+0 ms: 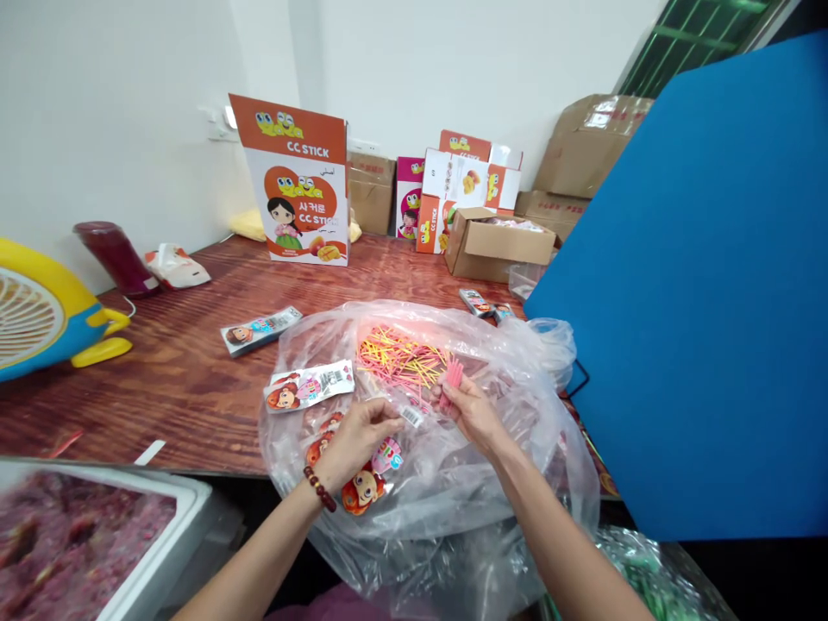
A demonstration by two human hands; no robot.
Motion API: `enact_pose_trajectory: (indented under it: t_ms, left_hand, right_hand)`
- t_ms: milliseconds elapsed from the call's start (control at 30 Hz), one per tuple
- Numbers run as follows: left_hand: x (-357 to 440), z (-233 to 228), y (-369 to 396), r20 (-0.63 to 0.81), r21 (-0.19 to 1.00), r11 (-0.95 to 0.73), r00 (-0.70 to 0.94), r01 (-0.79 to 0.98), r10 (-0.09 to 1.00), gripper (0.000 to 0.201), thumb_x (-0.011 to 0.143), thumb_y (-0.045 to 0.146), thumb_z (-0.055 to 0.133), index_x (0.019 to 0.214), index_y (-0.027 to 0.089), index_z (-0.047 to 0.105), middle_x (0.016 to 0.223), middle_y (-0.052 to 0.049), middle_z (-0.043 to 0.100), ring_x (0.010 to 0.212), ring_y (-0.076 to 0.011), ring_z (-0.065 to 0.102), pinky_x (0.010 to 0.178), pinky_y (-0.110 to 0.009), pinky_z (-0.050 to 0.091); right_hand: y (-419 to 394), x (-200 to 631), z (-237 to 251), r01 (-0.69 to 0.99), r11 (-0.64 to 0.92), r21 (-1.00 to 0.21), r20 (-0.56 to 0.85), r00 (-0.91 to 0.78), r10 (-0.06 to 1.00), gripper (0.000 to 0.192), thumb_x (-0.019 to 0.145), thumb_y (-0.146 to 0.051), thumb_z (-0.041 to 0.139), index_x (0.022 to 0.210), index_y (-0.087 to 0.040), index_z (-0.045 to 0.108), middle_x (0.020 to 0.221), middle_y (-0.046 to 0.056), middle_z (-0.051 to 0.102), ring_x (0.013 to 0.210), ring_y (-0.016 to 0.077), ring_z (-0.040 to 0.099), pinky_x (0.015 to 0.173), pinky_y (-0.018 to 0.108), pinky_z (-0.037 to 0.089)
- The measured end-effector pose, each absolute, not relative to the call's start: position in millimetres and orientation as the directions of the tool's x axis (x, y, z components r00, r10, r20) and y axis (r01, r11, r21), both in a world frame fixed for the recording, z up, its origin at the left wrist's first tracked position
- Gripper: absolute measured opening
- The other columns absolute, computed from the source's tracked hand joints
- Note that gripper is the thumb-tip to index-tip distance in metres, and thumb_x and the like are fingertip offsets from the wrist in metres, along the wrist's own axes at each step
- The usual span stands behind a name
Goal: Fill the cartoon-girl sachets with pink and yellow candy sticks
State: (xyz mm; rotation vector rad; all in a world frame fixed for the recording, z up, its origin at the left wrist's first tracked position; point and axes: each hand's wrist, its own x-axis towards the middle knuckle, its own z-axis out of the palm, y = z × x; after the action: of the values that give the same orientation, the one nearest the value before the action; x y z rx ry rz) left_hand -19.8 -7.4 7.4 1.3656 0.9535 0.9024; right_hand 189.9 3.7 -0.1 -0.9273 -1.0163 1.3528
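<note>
My left hand [360, 437] pinches a small clear-and-printed packet with a barcode label [411, 417]. My right hand [477, 416], just to its right, has its fingers closed on a short bundle of thin pink sticks [454, 379]. Behind both hands lies a loose pile of pink and yellow sticks [404, 358] on a large clear plastic bag [446, 509]. Below my left hand, a packet with a red-haired cartoon girl [363, 492] rests on the bag; whether it joins the barcode piece I cannot tell. More printed packets [310, 386] are stacked left of the pile.
On the wooden table [187, 345] stand a printed CC Stick box [301, 190] and an open brown carton [501, 246]. A yellow-and-blue fan [52, 310] is at left, above a white foam box [187, 509]. A large blue panel [705, 302] borders the right side.
</note>
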Motion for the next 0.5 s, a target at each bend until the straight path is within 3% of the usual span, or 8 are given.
enact_pose_trajectory:
  t_ms: [100, 233, 367, 500]
  left_hand:
    - [-15.7, 5.3, -7.2, -0.030, 0.998, 0.003, 0.384, 0.070, 0.923, 0.023, 0.070, 0.033, 0.071, 0.060, 0.016, 0.059, 0.057, 0.002, 0.053, 0.056, -0.0113, 0.044, 0.056, -0.023, 0.033]
    - [-15.0, 8.6, -9.5, -0.060, 0.991, 0.010, 0.385, 0.131, 0.921, 0.025, 0.071, 0.033, 0.069, 0.057, 0.016, 0.059, 0.056, 0.002, 0.052, 0.055, -0.0116, 0.041, 0.054, -0.024, 0.030]
    - [-15.8, 10.8, -12.9, -0.084, 0.984, 0.010, 0.416, 0.178, 0.905, 0.026, 0.072, 0.034, 0.067, 0.056, 0.016, 0.059, 0.054, 0.003, 0.050, 0.052, -0.0110, 0.039, 0.053, -0.025, 0.028]
    - [-17.7, 9.1, -14.4, -0.104, 0.982, 0.018, 0.461, 0.187, 0.881, 0.031, 0.076, 0.037, 0.064, 0.054, 0.016, 0.056, 0.051, 0.004, 0.046, 0.050, -0.0101, 0.034, 0.052, -0.025, 0.025]
  right_hand:
    - [-7.4, 184.9, 7.5, 0.012, 0.179, -0.984, 0.177, -0.097, 0.979, 0.021, 0.083, -0.042, 0.064, 0.085, -0.021, 0.059, 0.076, -0.001, 0.059, 0.068, 0.0135, 0.052, 0.064, 0.025, 0.042]
    - [-15.3, 180.6, 14.7, 0.354, 0.394, -0.848, 0.332, -0.224, 0.916, 0.014, 0.091, -0.027, 0.053, 0.079, -0.021, 0.055, 0.074, -0.002, 0.054, 0.069, 0.0137, 0.046, 0.064, 0.025, 0.036]
    - [-17.5, 176.8, 17.2, 0.457, 0.515, -0.725, 0.398, -0.331, 0.855, 0.012, 0.090, -0.018, 0.050, 0.079, -0.021, 0.052, 0.071, -0.002, 0.050, 0.064, 0.0131, 0.042, 0.060, 0.025, 0.031]
    - [-17.9, 178.3, 19.3, 0.435, 0.523, -0.733, 0.394, -0.355, 0.848, 0.007, 0.089, -0.020, 0.053, 0.084, -0.022, 0.056, 0.069, -0.002, 0.053, 0.061, 0.0132, 0.042, 0.060, 0.026, 0.031]
